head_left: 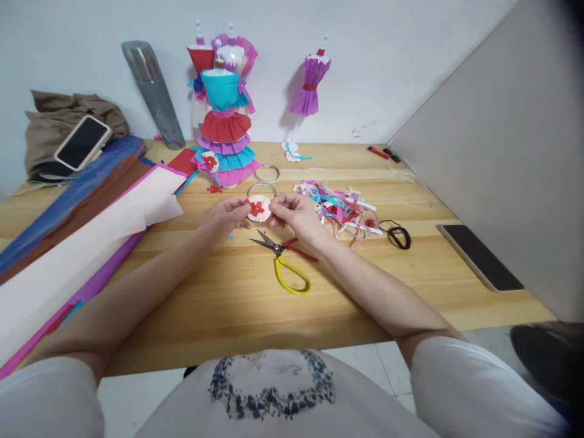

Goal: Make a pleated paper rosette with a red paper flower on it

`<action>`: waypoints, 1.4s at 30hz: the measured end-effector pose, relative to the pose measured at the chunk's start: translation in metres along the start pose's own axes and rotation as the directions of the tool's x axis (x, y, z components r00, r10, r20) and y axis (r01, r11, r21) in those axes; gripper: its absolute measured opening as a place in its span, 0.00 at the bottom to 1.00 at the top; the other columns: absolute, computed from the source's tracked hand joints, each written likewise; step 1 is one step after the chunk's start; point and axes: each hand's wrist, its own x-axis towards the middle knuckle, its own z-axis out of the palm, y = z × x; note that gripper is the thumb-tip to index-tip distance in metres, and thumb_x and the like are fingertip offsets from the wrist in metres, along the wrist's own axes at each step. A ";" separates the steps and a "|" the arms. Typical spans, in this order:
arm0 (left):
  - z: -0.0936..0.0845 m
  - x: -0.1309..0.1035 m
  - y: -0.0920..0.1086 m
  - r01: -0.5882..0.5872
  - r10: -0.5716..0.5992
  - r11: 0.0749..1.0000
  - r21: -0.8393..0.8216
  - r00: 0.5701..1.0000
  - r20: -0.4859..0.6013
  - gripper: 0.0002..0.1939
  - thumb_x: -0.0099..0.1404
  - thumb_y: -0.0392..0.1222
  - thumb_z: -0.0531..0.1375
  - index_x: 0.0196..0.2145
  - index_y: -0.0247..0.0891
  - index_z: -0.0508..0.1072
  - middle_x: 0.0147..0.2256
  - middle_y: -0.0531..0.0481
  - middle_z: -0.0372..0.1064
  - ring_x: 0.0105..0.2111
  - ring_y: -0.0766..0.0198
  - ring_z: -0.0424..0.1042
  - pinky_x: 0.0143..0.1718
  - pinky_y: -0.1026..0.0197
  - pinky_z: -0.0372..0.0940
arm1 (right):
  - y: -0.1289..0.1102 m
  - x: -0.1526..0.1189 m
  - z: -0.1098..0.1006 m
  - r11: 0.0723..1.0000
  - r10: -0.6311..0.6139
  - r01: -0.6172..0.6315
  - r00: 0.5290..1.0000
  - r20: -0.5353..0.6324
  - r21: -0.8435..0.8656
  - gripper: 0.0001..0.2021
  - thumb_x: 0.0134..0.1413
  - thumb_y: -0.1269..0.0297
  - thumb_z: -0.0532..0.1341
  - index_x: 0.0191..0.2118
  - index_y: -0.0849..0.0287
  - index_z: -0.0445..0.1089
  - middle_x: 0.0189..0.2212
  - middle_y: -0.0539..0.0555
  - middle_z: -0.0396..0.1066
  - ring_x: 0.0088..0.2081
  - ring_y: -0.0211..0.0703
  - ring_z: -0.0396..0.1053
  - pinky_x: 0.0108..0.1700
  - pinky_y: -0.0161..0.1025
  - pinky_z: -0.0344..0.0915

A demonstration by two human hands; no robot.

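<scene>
Head cam, looks fwd/down, close over wooden table (237,304).

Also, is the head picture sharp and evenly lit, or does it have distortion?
Head view: soft even light, faint shadows under both hands; the paper flower between left hand and right hand is fairly sharp; wide-lens bending curves the table edge; the lower right corner darkens.

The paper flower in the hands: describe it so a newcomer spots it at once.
On the wooden table, above the yellow-handled scissors, the left hand and right hand pinch a paper flower. It is a white pleated disc with a red centre.
</scene>
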 end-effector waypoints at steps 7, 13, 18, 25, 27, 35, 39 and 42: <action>-0.015 0.007 0.008 -0.124 0.132 0.991 0.050 0.970 -0.205 0.14 0.45 0.43 0.74 0.28 0.36 0.77 0.31 0.50 0.76 0.31 0.69 0.72 0.30 0.67 0.67 | 0.002 0.006 -0.006 1.000 0.009 -0.009 0.999 -0.049 0.000 0.14 0.41 0.54 0.67 0.27 0.59 0.67 0.15 0.48 0.69 0.18 0.34 0.64 0.22 0.32 0.57; -0.014 0.007 0.002 -0.087 0.097 0.994 0.062 0.977 -0.187 0.09 0.48 0.41 0.71 0.25 0.36 0.77 0.26 0.51 0.74 0.24 0.71 0.69 0.26 0.67 0.64 | 0.007 0.010 -0.007 0.999 0.043 -0.041 0.998 -0.046 0.032 0.15 0.39 0.53 0.67 0.27 0.59 0.68 0.16 0.48 0.69 0.18 0.34 0.65 0.22 0.31 0.57; -0.008 0.002 0.012 -0.092 0.072 0.989 -0.119 0.985 -0.159 0.10 0.47 0.39 0.73 0.25 0.35 0.77 0.25 0.53 0.73 0.24 0.72 0.69 0.26 0.69 0.64 | 0.011 0.011 -0.008 0.998 0.054 -0.054 0.998 -0.024 0.017 0.14 0.39 0.56 0.68 0.26 0.60 0.68 0.15 0.47 0.67 0.18 0.33 0.65 0.21 0.30 0.56; -0.002 -0.004 0.031 -0.028 -0.002 0.973 -0.231 0.991 -0.132 0.10 0.48 0.36 0.72 0.26 0.34 0.75 0.24 0.55 0.69 0.24 0.73 0.68 0.25 0.70 0.64 | 0.008 0.012 0.003 0.993 0.119 -0.118 0.989 0.082 -0.021 0.11 0.39 0.60 0.68 0.24 0.61 0.68 0.16 0.46 0.67 0.16 0.30 0.61 0.20 0.30 0.57; -0.002 -0.005 0.033 -0.041 0.008 0.974 -0.223 0.989 -0.145 0.10 0.48 0.34 0.72 0.28 0.34 0.75 0.24 0.55 0.69 0.23 0.74 0.68 0.25 0.70 0.64 | 0.007 0.013 0.006 0.991 0.131 -0.130 0.988 0.082 -0.013 0.10 0.39 0.61 0.68 0.24 0.61 0.68 0.16 0.46 0.67 0.16 0.30 0.61 0.20 0.30 0.57; 0.006 -0.010 0.036 -0.012 0.007 0.948 -0.319 1.000 -0.017 0.14 0.45 0.36 0.74 0.28 0.34 0.74 0.25 0.53 0.70 0.23 0.72 0.67 0.22 0.70 0.62 | 0.016 0.016 0.016 0.973 0.185 -0.143 0.952 0.243 -0.181 0.07 0.45 0.63 0.63 0.24 0.61 0.67 0.16 0.47 0.67 0.15 0.31 0.59 0.19 0.30 0.55; 0.009 -0.015 0.035 0.011 0.032 0.919 -0.395 0.994 0.102 0.17 0.43 0.39 0.75 0.32 0.38 0.76 0.25 0.55 0.68 0.23 0.72 0.65 0.22 0.70 0.61 | 0.019 0.017 0.021 0.919 0.100 0.027 0.949 0.298 -0.394 0.08 0.49 0.65 0.61 0.23 0.61 0.66 0.16 0.46 0.64 0.17 0.31 0.58 0.22 0.31 0.53; 0.009 -0.018 0.033 -0.005 0.077 0.913 -0.407 0.984 0.160 0.18 0.42 0.41 0.76 0.31 0.40 0.77 0.22 0.56 0.65 0.22 0.73 0.62 0.21 0.70 0.60 | 0.017 0.017 0.023 0.808 -0.008 0.219 0.932 0.362 -0.547 0.09 0.51 0.66 0.60 0.23 0.61 0.65 0.18 0.47 0.63 0.21 0.32 0.58 0.26 0.32 0.52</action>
